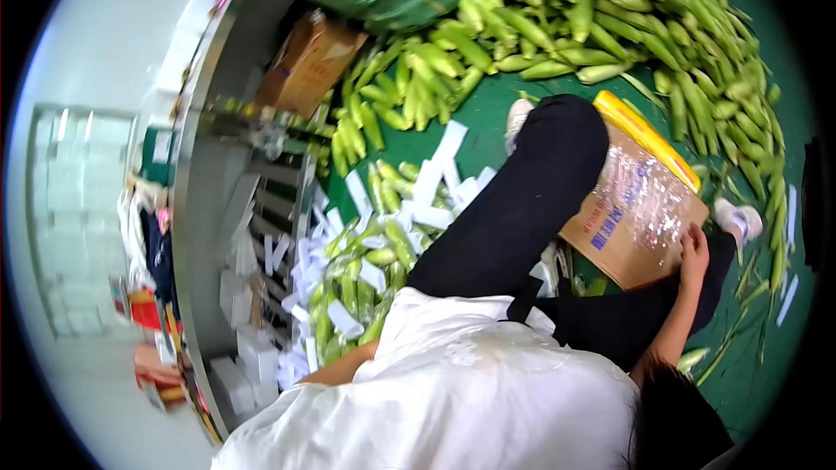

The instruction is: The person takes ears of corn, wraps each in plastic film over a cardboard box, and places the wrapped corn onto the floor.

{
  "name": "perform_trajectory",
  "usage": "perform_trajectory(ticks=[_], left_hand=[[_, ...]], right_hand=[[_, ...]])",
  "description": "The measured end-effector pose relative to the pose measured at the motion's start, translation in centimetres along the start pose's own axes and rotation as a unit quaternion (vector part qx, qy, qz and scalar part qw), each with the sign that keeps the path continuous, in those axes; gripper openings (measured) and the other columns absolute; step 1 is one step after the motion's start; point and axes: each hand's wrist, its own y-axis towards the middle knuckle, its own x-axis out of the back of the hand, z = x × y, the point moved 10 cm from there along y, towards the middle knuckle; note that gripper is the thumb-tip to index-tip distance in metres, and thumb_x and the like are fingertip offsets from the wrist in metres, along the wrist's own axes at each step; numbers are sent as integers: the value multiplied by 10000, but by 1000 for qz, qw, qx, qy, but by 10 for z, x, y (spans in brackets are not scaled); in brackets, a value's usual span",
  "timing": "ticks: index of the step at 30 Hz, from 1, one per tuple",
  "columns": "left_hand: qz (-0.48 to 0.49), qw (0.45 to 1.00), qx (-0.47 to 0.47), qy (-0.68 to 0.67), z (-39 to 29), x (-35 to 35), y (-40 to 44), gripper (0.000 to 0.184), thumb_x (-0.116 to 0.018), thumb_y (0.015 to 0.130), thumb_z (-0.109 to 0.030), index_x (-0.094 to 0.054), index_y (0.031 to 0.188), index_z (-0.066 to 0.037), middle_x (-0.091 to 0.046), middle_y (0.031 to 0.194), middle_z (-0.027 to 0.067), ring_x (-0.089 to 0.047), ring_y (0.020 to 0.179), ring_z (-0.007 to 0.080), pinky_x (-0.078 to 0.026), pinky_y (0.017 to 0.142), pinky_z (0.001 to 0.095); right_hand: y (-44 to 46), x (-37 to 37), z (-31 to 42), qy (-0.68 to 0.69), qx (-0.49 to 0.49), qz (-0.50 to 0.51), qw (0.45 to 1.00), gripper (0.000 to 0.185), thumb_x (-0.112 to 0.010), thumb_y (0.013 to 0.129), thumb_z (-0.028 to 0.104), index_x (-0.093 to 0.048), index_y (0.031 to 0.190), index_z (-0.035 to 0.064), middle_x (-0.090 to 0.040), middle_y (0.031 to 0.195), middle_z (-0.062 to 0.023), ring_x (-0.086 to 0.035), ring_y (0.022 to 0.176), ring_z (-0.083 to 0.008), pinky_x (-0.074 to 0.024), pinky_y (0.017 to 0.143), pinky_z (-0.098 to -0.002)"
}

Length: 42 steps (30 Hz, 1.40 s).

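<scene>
Right grip (693, 252) loose, released, at carton (610, 209) edge; carton separates it from yellow strip (646, 141), corn heap (601, 57) beyond. Left grip hidden; cannot tell.

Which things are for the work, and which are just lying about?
Likely for the work:
box by the right fingers
clear film over it
corn

Seemingly just lying about:
carton near the corn
cloths at the shelf
</scene>
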Motion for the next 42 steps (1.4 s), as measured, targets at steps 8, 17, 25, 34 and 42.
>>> perform_trajectory(ticks=[8,17,25,34,42], left_hand=[[-20,999,-18,-38,6,-37,7,586,-602,951,-469,-562,1346,-37,-665,1205,107,-627,1110,284,-458,1027,398],[-1,999,-21,-43,-29,-55,1,568,-577,974,-471,-588,1315,-17,-685,1154,97,-634,1089,264,-465,1008,373],[-75,960,-271,-7,-472,82,294,350,-536,1009,-372,-621,1135,-57,-681,929,47,-635,797,130,-485,680,270],[-284,867,-257,-317,-631,18,515,774,-672,891,-554,-516,1384,21,-578,1368,188,-609,1171,355,-506,976,485],[90,871,-290,-386,-717,-37,338,412,-621,968,-431,-601,1205,-94,-664,1062,62,-630,946,203,-561,861,385]], right_hand=[[-3,13,-8,18,6,-29,999,479,-653,966,278,-560,1393,81,-639,1215,-24,-612,974,-107,-428,749,-224],[1,11,-23,-32,-15,-4,999,465,-650,964,191,-544,1385,24,-619,1265,-103,-603,1032,-156,-473,878,-261],[-13,48,-34,-130,8,-103,986,463,-612,989,137,-494,1404,-31,-567,1383,-160,-576,1205,-231,-450,1026,-328],[-51,67,-22,-215,-18,-119,969,433,-596,988,88,-501,1397,-16,-561,1403,-150,-568,1234,-241,-446,1047,-340],[-59,14,-40,-98,-126,-301,940,397,-618,944,232,-613,1248,-24,-693,1104,-121,-654,1002,-220,-517,897,-330]])
